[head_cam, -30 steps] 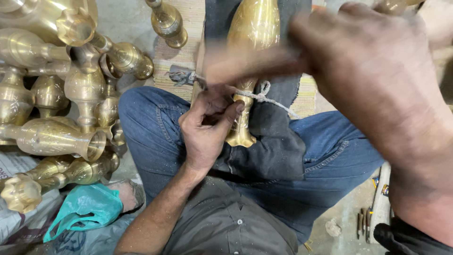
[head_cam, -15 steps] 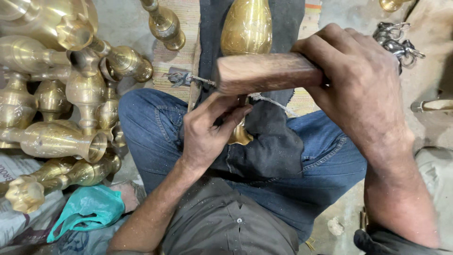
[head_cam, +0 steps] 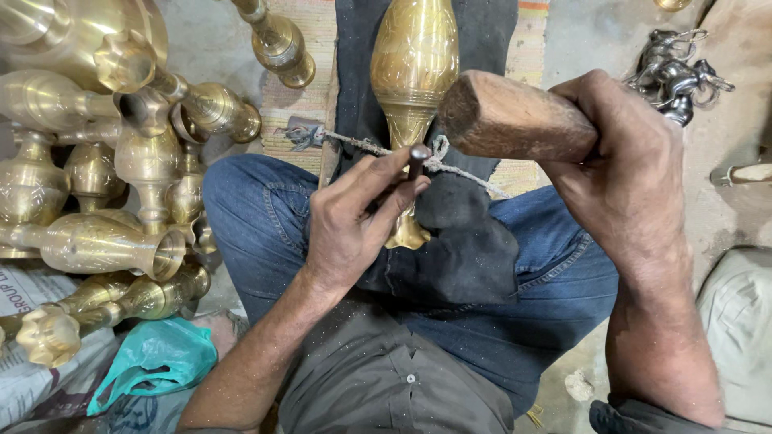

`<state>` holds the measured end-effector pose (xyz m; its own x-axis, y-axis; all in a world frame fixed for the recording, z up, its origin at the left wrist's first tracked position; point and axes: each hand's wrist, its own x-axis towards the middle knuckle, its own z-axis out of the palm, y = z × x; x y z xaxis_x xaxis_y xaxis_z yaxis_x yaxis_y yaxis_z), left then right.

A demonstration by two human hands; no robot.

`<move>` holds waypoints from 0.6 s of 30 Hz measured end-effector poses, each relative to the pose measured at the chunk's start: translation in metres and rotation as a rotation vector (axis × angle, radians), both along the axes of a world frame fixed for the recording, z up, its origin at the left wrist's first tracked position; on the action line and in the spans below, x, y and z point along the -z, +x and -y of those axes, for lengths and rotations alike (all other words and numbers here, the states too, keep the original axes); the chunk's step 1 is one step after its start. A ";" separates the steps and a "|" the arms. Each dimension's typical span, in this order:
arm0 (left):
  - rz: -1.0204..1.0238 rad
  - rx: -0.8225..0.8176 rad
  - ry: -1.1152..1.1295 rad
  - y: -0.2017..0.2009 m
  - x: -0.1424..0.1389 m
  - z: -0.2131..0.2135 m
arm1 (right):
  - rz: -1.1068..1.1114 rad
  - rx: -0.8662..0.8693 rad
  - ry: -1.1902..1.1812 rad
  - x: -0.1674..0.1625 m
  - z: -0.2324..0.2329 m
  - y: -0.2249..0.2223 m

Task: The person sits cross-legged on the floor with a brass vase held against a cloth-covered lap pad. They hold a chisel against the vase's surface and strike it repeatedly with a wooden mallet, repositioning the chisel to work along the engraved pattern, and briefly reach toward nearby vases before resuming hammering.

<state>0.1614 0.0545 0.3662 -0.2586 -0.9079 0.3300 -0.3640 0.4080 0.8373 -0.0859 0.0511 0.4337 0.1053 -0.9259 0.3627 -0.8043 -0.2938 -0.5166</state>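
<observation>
Across the person's lap, on a dark cloth point(head_cam: 474, 241) spread over blue jeans, lies a brass vase point(head_cam: 412, 72), its body pointing far and its flared foot near, tied down by a rough cord point(head_cam: 466, 173) crossing its narrow neck. Left hand point(head_cam: 354, 221) is clamped around a short steel punch point(head_cam: 417, 157), tip set against the vase's neck. Right hand point(head_cam: 623, 177) is closed tight on a wooden mallet point(head_cam: 515, 120), whose blunt head hovers just beside and above the punch's top. Judging by this, chasing the brass surface is under way; a clean strike needs the mallet square on the punch, fingers kept low. Left of the knee, finished brass vases point(head_cam: 104, 193) lie heaped.
</observation>
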 end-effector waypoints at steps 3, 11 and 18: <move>0.062 0.008 -0.106 0.001 0.000 -0.001 | -0.207 -0.069 -0.143 -0.003 0.001 0.002; 0.010 -0.058 -0.038 0.000 0.012 0.002 | -0.378 -0.026 -0.052 -0.015 -0.003 0.004; -0.329 0.048 0.167 0.016 0.021 0.008 | -0.268 -0.056 -0.107 -0.010 0.000 0.006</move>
<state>0.1778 0.0461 0.3454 -0.2069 -0.9456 0.2510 -0.0486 0.2662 0.9627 -0.0798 0.0510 0.4433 0.2600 -0.8740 0.4105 -0.8890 -0.3826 -0.2515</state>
